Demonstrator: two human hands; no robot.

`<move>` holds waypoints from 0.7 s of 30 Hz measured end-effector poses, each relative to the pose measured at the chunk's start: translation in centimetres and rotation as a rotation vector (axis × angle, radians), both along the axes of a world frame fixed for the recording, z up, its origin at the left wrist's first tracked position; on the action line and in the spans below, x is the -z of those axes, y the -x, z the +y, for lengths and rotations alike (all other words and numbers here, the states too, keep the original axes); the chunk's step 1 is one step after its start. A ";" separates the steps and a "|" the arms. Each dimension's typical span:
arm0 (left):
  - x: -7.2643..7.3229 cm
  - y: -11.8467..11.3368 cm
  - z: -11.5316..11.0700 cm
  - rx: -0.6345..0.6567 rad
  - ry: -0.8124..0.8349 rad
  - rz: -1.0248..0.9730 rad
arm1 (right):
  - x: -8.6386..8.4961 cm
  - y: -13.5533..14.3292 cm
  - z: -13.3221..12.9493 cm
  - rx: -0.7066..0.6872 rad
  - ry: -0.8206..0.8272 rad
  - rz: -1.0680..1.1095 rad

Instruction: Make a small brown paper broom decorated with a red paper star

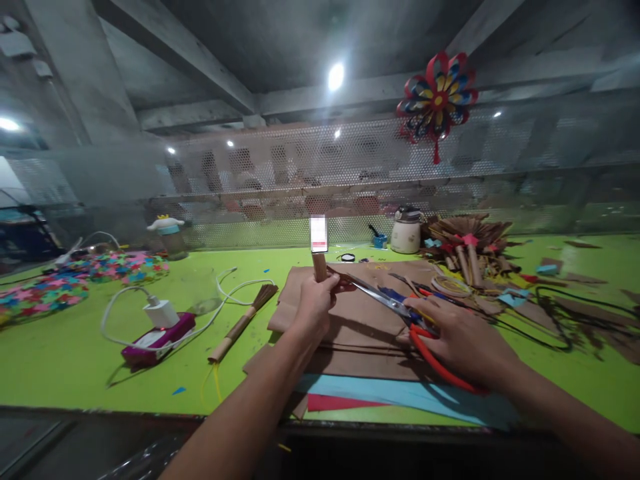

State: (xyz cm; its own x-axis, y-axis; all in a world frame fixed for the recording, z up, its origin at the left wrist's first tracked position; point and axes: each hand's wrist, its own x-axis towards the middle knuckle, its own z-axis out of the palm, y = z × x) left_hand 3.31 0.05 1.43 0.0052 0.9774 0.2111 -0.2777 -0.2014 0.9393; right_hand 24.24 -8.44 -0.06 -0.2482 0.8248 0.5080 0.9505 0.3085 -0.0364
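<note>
My left hand [316, 301] is closed around a folded strip of brown paper [320, 265], whose top end sticks up above the fingers. In my right hand [457, 333] is a pair of scissors [395, 305] with red-orange handles. Its blades point left, and their tips meet the paper close to my left fingertips; whether they are cutting cannot be made out. Beneath both hands lies a stack of brown paper sheets [360, 333]. Light blue paper [400, 393] and red paper [340, 402] show under its front edge.
A tied brown paper bundle [243, 325] and a purple power strip [159, 340] with a white cable lie left. Colourful paper stars [120, 265] are farther left. A lit phone [319, 233], a white jar [406, 232] and fringed paper bundles [470, 253] stand behind.
</note>
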 end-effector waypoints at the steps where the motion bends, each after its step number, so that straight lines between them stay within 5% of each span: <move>1: 0.0 0.0 0.0 -0.003 0.003 0.001 | 0.0 0.0 0.0 -0.001 -0.002 0.001; 13: -0.4 0.0 -0.2 0.029 0.025 -0.031 | 1.0 -0.7 0.2 -0.028 -0.001 -0.001; 21: -0.5 -0.5 -0.7 -0.008 0.014 0.007 | -0.1 0.3 -0.2 -0.023 0.012 0.003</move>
State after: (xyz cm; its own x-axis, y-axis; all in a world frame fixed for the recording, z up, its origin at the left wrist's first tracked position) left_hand 3.83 -0.68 1.96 -0.0013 0.9803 0.1977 -0.2692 -0.1907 0.9440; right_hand 23.92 -8.67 0.02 -0.2660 0.8248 0.4990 0.9430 0.3301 -0.0430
